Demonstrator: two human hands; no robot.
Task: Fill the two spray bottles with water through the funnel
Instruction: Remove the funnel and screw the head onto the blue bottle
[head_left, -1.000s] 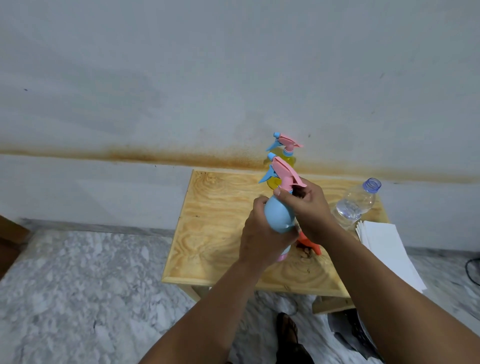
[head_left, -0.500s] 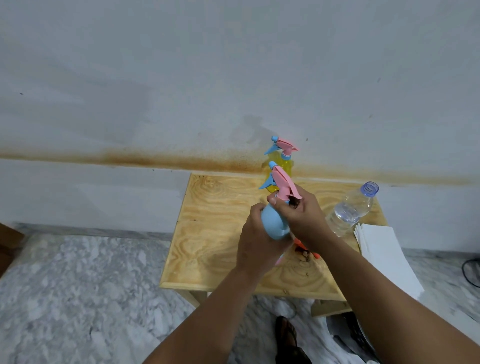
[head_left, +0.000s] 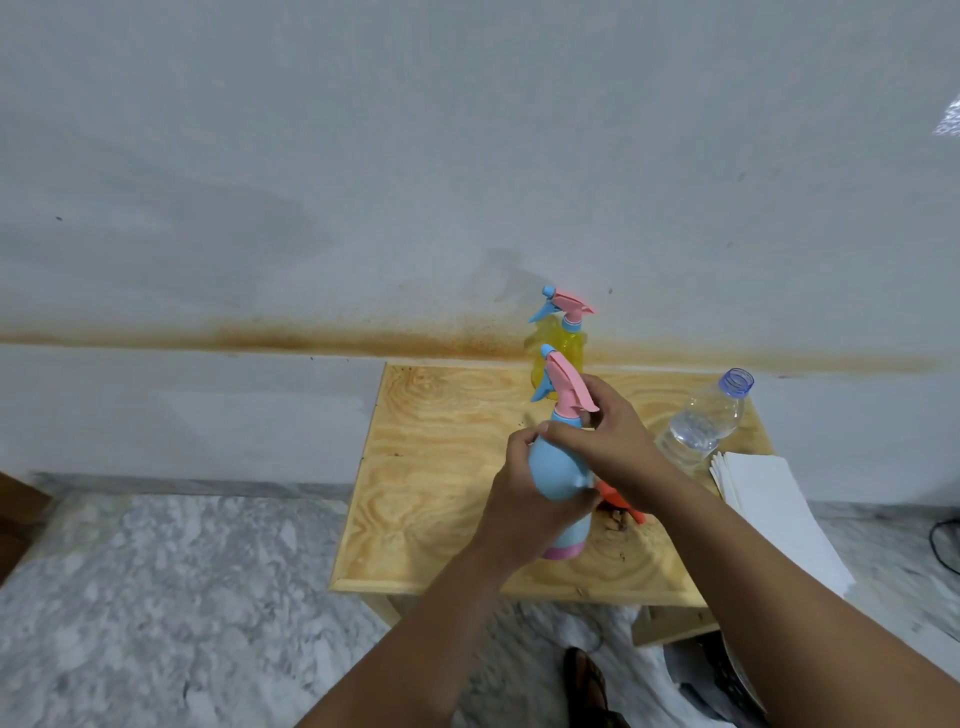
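Both hands have kept their places on the blue spray bottle (head_left: 558, 470) over the last second, though the view has drifted and the bottle now sits a little lower above the wooden table (head_left: 441, 467). Working from the left: the left hand (head_left: 524, 512) wraps the bottle's rounded body, holding it upright above the table's front half. Next, the right hand (head_left: 602, 441) curls round the neck collar just under the pink trigger head (head_left: 569, 384), apparently to twist it off. Behind stands the yellow spray bottle (head_left: 558, 345), head on. Partly hidden under the right wrist lies the orange funnel (head_left: 615, 501). Farther right stands the open water bottle (head_left: 701, 426), beside a white paper stack (head_left: 769, 509).

Thin plastic like this should be light and slightly squashy (probably empty), so grip the waist firmly and turn at the collar, not the trigger.
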